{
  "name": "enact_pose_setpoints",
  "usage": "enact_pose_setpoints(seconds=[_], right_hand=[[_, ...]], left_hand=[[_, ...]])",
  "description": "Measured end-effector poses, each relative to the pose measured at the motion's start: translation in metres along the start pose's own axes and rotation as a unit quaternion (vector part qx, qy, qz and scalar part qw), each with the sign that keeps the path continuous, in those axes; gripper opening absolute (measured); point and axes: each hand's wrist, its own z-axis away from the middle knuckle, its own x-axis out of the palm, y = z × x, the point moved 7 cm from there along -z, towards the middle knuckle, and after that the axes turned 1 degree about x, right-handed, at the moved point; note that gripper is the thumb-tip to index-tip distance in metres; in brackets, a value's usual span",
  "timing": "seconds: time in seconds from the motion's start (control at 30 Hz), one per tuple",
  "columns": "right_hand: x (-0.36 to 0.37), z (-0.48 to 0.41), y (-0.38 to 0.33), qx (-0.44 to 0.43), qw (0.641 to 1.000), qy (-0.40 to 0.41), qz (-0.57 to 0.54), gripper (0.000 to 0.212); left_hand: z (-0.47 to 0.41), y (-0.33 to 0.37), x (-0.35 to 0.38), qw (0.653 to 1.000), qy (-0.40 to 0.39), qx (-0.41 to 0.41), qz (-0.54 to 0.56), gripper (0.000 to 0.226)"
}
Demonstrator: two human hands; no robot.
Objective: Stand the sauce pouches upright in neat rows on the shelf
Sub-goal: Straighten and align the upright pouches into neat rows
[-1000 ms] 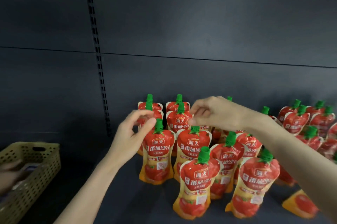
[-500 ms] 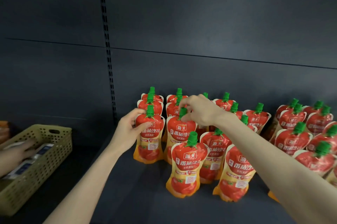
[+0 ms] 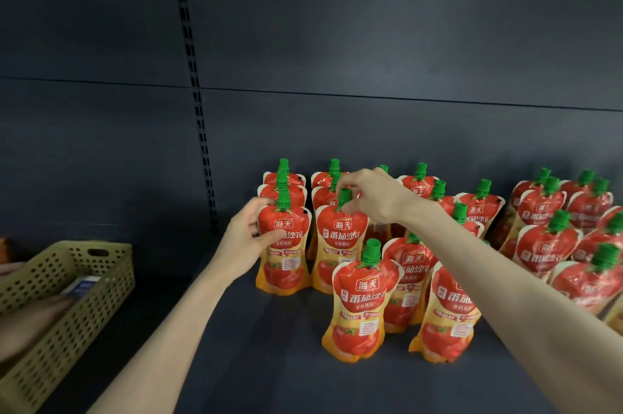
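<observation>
Red sauce pouches [image 3: 362, 295] are mostly standing right of the basket [image 3: 67, 278]; left hand [image 3: 242, 241] gripping one, right hand [image 3: 374, 198] pinching another's cap [image 3: 344, 198]; front rows awaiting straightening.

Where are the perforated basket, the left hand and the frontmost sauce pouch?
perforated basket [image 3: 84, 319], head view, side wall.
left hand [image 3: 243, 241], head view, thumb base.
frontmost sauce pouch [image 3: 365, 289], head view, red label.

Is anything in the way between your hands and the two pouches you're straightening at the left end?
Nothing visible. The left hand grips the leftmost front pouch by its side, and the right hand pinches the green cap of the neighbouring pouch. Both hands are in direct contact.
</observation>
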Motion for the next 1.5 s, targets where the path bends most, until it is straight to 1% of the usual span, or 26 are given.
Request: enact_pose_setpoints(seconds=[0.33, 0.6, 0.7, 0.8, 0.87, 0.93, 1.0, 1.07, 1.17, 1.27, 1.33, 1.4, 1.5], right_hand=[[0.002, -0.005, 0.003, 0.007, 1.0, 0.011, -0.007, 0.037], [0.003, -0.007, 0.003, 0.01, 1.0, 0.019, -0.001, 0.038], [0.002, -0.004, 0.003, 0.012, 1.0, 0.026, -0.001, 0.041], [-0.006, 0.008, 0.004, 0.018, 0.999, 0.045, -0.017, 0.046], [-0.018, 0.021, 0.007, 0.02, 0.997, 0.064, -0.036, 0.043], [-0.03, 0.038, 0.011, 0.02, 0.996, 0.077, -0.045, 0.037], [-0.037, 0.057, 0.018, 0.028, 0.997, 0.069, -0.038, 0.035], [-0.041, 0.074, 0.029, 0.045, 0.997, 0.052, -0.028, 0.037], [-0.043, 0.092, 0.042, 0.063, 0.998, 0.025, -0.012, 0.041], [-0.038, 0.099, 0.052, 0.081, 0.997, -0.011, -0.013, 0.048], [-0.036, 0.1, 0.054, 0.08, 0.996, -0.005, -0.026, 0.043], [-0.037, 0.099, 0.053, 0.073, 0.996, 0.014, -0.042, 0.036], [-0.035, 0.096, 0.046, 0.051, 0.997, 0.007, -0.065, 0.029]], left_hand=[[-0.008, -0.005, -0.007, 1.0, 0.001, -0.003, -0.002, 0.038], [-0.009, -0.007, -0.006, 1.0, 0.006, 0.006, 0.005, 0.041], [-0.006, -0.005, -0.005, 1.0, 0.012, 0.012, 0.01, 0.046], [0.0, 0.0, -0.014, 0.997, 0.064, 0.035, -0.041, 0.051], [0.01, 0.01, -0.022, 0.986, 0.118, 0.069, -0.098, 0.051], [0.025, 0.023, -0.02, 0.976, 0.143, 0.108, -0.125, 0.044], [0.041, 0.034, -0.006, 0.979, 0.123, 0.126, -0.105, 0.031], [0.055, 0.043, 0.017, 0.989, 0.078, 0.117, -0.043, 0.025], [0.074, 0.054, 0.057, 0.995, -0.003, 0.089, 0.034, 0.027], [0.087, 0.049, 0.093, 0.991, -0.087, 0.046, 0.092, 0.031], [0.089, 0.042, 0.102, 0.991, -0.092, 0.035, 0.095, 0.029], [0.089, 0.04, 0.1, 0.993, -0.072, 0.041, 0.084, 0.023], [0.087, 0.042, 0.087, 0.995, -0.05, 0.049, 0.073, 0.017]])
